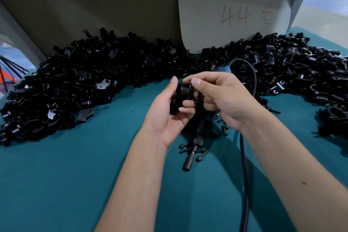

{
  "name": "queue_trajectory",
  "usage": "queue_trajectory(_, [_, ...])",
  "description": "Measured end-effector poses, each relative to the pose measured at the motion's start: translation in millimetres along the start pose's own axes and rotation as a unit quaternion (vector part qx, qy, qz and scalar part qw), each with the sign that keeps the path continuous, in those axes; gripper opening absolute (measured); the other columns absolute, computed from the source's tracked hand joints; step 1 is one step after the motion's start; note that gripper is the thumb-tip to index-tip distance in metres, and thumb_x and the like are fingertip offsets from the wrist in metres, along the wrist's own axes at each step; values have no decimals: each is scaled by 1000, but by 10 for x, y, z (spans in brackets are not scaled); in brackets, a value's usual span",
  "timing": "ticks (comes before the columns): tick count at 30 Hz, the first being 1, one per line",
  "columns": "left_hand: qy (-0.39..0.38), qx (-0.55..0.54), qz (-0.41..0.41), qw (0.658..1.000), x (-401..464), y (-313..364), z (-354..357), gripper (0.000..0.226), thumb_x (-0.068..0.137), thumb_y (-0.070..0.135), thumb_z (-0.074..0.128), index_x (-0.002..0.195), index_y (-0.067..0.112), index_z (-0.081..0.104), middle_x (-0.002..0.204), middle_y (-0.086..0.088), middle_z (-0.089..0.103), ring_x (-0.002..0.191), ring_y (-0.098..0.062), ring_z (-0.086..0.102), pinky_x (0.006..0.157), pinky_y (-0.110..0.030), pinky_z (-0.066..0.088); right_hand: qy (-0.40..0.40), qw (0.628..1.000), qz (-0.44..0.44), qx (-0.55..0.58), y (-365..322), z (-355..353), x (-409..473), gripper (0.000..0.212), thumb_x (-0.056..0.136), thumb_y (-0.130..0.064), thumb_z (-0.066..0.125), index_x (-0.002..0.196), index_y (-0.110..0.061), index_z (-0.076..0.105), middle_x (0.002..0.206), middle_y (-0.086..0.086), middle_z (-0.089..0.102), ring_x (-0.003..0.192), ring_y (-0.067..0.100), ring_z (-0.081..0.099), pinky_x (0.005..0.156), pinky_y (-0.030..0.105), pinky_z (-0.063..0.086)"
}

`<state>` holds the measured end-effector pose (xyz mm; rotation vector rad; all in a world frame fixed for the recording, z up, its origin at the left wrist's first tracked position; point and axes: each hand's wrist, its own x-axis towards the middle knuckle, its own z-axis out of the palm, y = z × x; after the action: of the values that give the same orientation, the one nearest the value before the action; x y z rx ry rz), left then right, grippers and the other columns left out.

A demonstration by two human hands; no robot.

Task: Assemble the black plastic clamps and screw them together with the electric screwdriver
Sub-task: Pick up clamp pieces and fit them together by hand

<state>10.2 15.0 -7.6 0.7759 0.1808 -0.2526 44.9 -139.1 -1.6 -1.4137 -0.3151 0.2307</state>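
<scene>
A teal counter [75, 184] runs below a grey back panel, where a white card [233, 13] marked "44" leans. Heaps of black clamp parts [79, 84] spread along the back, left and right. Above the middle of the counter, the left hand [169, 113] grips a black clamp [183, 90], while the right hand [220, 96] pinches a screw [190, 87] against it. The electric screwdriver [197, 137] lies beneath the hands among loose screws [201, 155], its cable [244, 184] trailing toward the camera.

Black plastic clamp parts [79, 88] lie heaped across the back of the teal surface [56, 184], left to right. Beneath my hands lies the electric screwdriver [196, 143], loose black screws [190, 149] around its tip.
</scene>
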Motion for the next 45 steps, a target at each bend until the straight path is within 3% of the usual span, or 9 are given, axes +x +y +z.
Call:
queue_trajectory(5, [-3, 40, 12, 999, -4, -9, -1, 29, 97, 31, 68, 80, 13, 81, 79, -7, 66, 57, -7, 48, 45, -14, 39, 51, 998, -20, -38, 1, 51, -4, 18, 90, -23, 81, 75, -19, 71, 64, -1, 56, 52, 7, 39, 46, 20, 28])
queue_trajectory(11, [-14, 12, 11, 1000, 13, 5, -2, 31, 101, 31, 61, 88, 6, 75, 79, -9, 64, 54, -7, 47, 42, -13, 37, -11, 1000, -19, 6, -17, 41, -30, 22, 104, -15, 62, 101, -24, 82, 67, -2, 56, 47, 4, 33, 44, 18, 27])
queue_trajectory(17, [-23, 53, 19, 998, 10, -22, 1, 36, 105, 37, 58, 89, 9, 73, 77, -5, 62, 54, -5, 45, 42, -12, 35, 31, 999, -22, -25, -25, 56, -33, 11, 93, -21, 77, 83, -20, 75, 66, -1, 61, 47, 1, 45, 45, 16, 31])
queue_trajectory(22, [-35, 31, 22, 999, 1, -3, -6, 33, 105, 33, 57, 95, 9, 76, 79, -7, 63, 54, -6, 46, 44, -12, 38, -1, 1000, -25, 0, -44, 54, -56, 21, 103, -18, 64, 95, -23, 83, 64, -2, 58, 45, 1, 43, 43, 14, 32])
queue_trajectory(27, [-48, 65, 21, 996, 1, -1, -23, 26, 105, 32, 54, 99, 9, 67, 78, -5, 61, 54, -5, 44, 43, -13, 36, 30, 998, -45, -43, -58, 94, -51, 17, 90, -26, 80, 74, -25, 75, 66, 6, 57, 51, 2, 49, 46, 18, 33])
queue_trajectory(32, [-53, 58, 28, 997, 31, -26, -32, 26, 104, 31, 51, 99, 8, 62, 78, -6, 61, 53, -6, 45, 43, -13, 36, -2, 999, -45, -21, -28, 72, -53, 11, 98, -25, 70, 95, -23, 80, 62, -8, 57, 51, 1, 45, 46, 17, 30])
queue_trajectory(35, [-54, 72, 33, 995, 39, -25, -47, 29, 104, 31, 50, 101, 8, 68, 79, -4, 61, 53, -5, 43, 43, -13, 34, 17, 996, -66, -50, -37, 87, -42, 14, 95, -19, 75, 82, -20, 79, 59, -5, 55, 54, 3, 50, 46, 14, 36])
queue_trajectory(40, [-47, 76, 32, 996, 48, -48, -19, 29, 102, 30, 51, 96, 9, 70, 79, -2, 64, 52, -4, 42, 42, -13, 35, 42, 996, -70, -47, -6, 113, -37, 29, 84, -40, 81, 80, -14, 70, 60, -5, 51, 51, 3, 45, 46, 14, 36])
queue_trajectory(45, [-35, 35, 44, 998, 58, -24, -39, 30, 102, 30, 53, 89, 11, 72, 80, -3, 62, 53, -5, 41, 43, -15, 35, 16, 996, -81, -40, -14, 103, -36, 16, 98, -17, 71, 86, -19, 80, 63, -6, 57, 47, 2, 42, 44, 14, 33])
